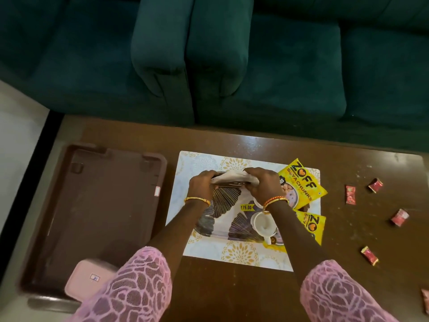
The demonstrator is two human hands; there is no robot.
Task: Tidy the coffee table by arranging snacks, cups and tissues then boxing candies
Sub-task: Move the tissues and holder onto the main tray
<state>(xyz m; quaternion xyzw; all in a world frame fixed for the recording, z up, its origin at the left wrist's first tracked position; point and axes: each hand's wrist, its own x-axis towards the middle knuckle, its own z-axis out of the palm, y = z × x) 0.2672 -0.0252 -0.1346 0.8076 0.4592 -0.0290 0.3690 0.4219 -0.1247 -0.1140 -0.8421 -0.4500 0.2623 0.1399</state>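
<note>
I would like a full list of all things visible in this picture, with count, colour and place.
sofa: one, dark green, behind the table
table: one, dark brown, across the lower part
tray: one, brown, on the left of the table
box: one, pink, at the near end of the tray
mat: one, white with gold flowers, in the middle of the table
tissue pack: one, white and dark purple, on the mat
tissue: one, white, held at the far end of the pack
cup: one, white, on the mat, right of the pack
snack packets: two, yellow, right edge of the mat
candies: five clearly seen, red, scattered on the right
left hand: on the tissue
right hand: on the tissue
</note>
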